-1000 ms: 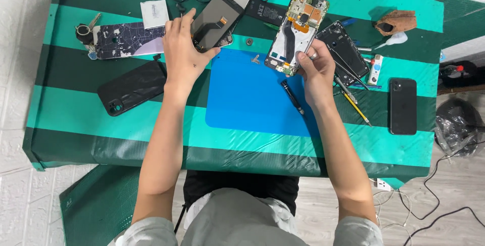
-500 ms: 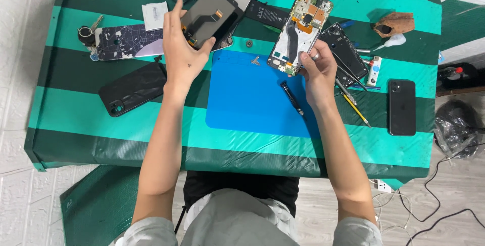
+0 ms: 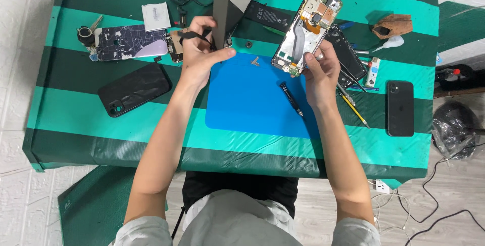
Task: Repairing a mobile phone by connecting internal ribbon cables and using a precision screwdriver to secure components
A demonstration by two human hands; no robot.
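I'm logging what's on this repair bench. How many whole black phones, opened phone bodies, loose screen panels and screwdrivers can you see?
Whole black phones: 2, one left of the blue mat, one at the right edge
Opened phone bodies: 1, held by the right hand
Dark loose screen panels: 1, gripped by the left hand
Black screwdrivers: 1, on the mat
Total: 5

A single head camera looks almost straight down from above the seated person. The striped table (image 3: 76,119) fills the upper two thirds of the frame, its far edge along the top. Both forearms rise from the bottom centre. The view stands fairly high, with floor showing at both sides and below.
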